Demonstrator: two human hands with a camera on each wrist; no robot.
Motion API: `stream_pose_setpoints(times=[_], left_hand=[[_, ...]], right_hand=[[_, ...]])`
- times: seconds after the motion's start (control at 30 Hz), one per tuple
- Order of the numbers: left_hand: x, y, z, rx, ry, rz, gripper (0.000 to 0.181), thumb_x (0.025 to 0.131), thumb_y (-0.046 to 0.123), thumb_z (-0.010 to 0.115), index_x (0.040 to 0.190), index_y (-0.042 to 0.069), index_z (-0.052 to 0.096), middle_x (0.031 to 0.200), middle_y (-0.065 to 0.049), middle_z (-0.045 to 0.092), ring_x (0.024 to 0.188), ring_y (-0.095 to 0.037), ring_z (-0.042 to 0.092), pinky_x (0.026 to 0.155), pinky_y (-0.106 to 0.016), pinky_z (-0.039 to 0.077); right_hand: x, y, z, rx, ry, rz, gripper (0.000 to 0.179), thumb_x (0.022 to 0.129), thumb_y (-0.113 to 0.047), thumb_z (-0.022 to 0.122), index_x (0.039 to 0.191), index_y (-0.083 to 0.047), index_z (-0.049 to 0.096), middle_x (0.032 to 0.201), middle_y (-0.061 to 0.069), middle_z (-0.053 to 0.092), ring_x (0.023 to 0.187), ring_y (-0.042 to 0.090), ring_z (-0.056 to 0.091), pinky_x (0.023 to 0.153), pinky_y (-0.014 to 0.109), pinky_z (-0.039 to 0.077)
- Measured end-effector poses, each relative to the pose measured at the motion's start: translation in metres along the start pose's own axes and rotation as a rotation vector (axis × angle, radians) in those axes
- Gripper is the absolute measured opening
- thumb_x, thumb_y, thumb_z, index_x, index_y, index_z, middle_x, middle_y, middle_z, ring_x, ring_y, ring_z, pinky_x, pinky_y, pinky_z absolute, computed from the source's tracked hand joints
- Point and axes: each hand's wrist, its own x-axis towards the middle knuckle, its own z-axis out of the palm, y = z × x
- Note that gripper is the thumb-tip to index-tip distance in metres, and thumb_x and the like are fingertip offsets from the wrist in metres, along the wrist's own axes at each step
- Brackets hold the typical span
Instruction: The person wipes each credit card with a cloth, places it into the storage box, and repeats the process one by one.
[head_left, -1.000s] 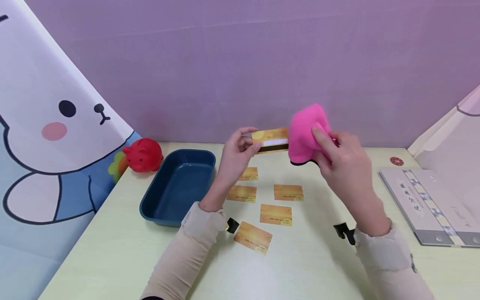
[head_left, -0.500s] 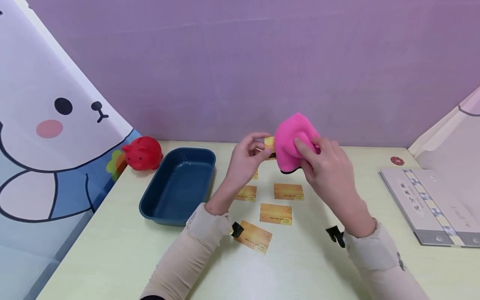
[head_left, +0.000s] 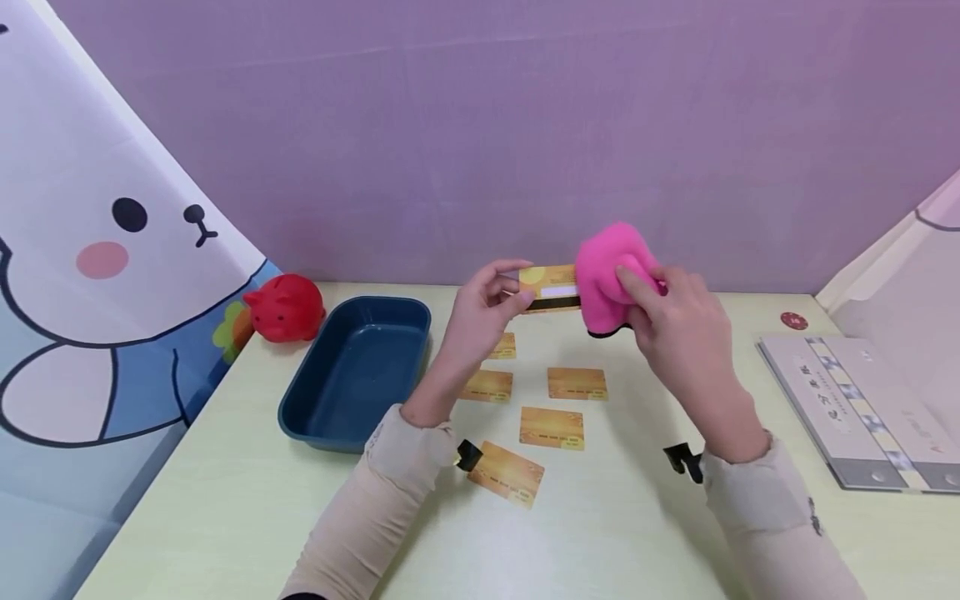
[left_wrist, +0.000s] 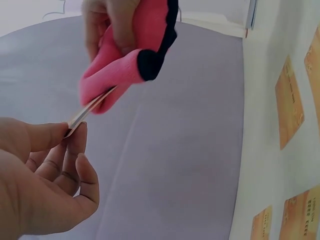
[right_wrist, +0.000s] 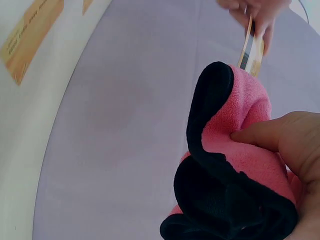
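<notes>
My left hand (head_left: 487, 308) pinches the left end of a yellow-orange bank card (head_left: 550, 291) between thumb and fingers, above the table. Its back, with a black stripe and white strip, faces the head camera. A pink cloth (head_left: 602, 279) with dark edging is bunched in my right hand (head_left: 682, 333), which grips it with thumb and fingers. In the left wrist view, the cloth (left_wrist: 112, 75) is folded around the card's far end, hiding that part. Several similar cards lie on the table below, including one orange card (head_left: 552, 428) in the middle.
A dark blue tray (head_left: 288, 417) stands left of the cards, with a red piggy bank (head_left: 285, 308) behind it. At right lie a grey-white folder-like case (head_left: 862, 417) and a small red chip (head_left: 794, 321). A purple curtain (head_left: 480, 150) hangs behind the table.
The cloth moved left over most of the card half a second ago, and has since slid back right, uncovering more of it. My left hand shifted right, then slightly back left.
</notes>
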Motion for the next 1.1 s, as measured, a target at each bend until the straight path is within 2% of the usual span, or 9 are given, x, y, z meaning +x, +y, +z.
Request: stream_pose_setpoints(times=[0.2, 0.37, 0.6, 0.77, 1.1], left_hand=[[0.001, 0.001, -0.007, -0.028, 0.022, 0.014, 0.032, 0.097, 0.011, 0.066, 0.129, 0.016, 0.063, 0.094, -0.014, 0.069, 0.073, -0.018, 0.055, 0.064, -0.027, 0.04], [0.003, 0.001, -0.008, -0.024, 0.041, 0.021, 0.032, 0.096, 0.009, 0.067, 0.127, 0.015, 0.064, 0.091, -0.012, 0.069, 0.071, -0.017, 0.055, 0.065, -0.027, 0.041], [0.002, -0.005, -0.004, 0.021, 0.047, 0.029, 0.032, 0.096, 0.01, 0.067, 0.127, 0.016, 0.065, 0.092, -0.013, 0.071, 0.067, -0.016, 0.053, 0.061, -0.026, 0.038], [0.001, -0.006, 0.002, 0.052, 0.046, 0.032, 0.032, 0.095, 0.011, 0.068, 0.126, 0.017, 0.065, 0.092, -0.014, 0.073, 0.065, -0.016, 0.05, 0.058, -0.025, 0.036], [-0.003, -0.006, 0.008, 0.075, 0.007, 0.063, 0.031, 0.096, 0.012, 0.068, 0.126, 0.017, 0.065, 0.091, -0.008, 0.074, 0.072, -0.018, 0.059, 0.064, -0.027, 0.042]], right_hand=[[0.0, 0.015, -0.004, -0.031, 0.004, 0.046, 0.037, 0.086, 0.0, 0.066, 0.121, -0.012, 0.071, 0.1, 0.029, 0.066, 0.077, 0.046, 0.056, 0.055, 0.056, 0.047], [0.002, 0.015, -0.008, 0.013, 0.045, 0.062, 0.038, 0.088, -0.002, 0.064, 0.123, -0.013, 0.071, 0.103, 0.028, 0.066, 0.08, 0.045, 0.056, 0.061, 0.056, 0.046], [0.004, -0.002, -0.008, 0.083, 0.046, -0.008, 0.039, 0.086, -0.006, 0.074, 0.125, -0.013, 0.07, 0.102, 0.027, 0.065, 0.085, 0.044, 0.057, 0.06, 0.057, 0.051], [0.004, -0.014, -0.004, 0.095, 0.052, -0.063, 0.039, 0.085, -0.005, 0.075, 0.123, -0.014, 0.071, 0.097, 0.025, 0.065, 0.08, 0.042, 0.058, 0.059, 0.055, 0.051], [0.0, -0.025, 0.002, 0.076, 0.049, -0.085, 0.038, 0.083, -0.007, 0.079, 0.12, -0.016, 0.07, 0.09, 0.022, 0.062, 0.072, 0.038, 0.054, 0.051, 0.047, 0.048]])
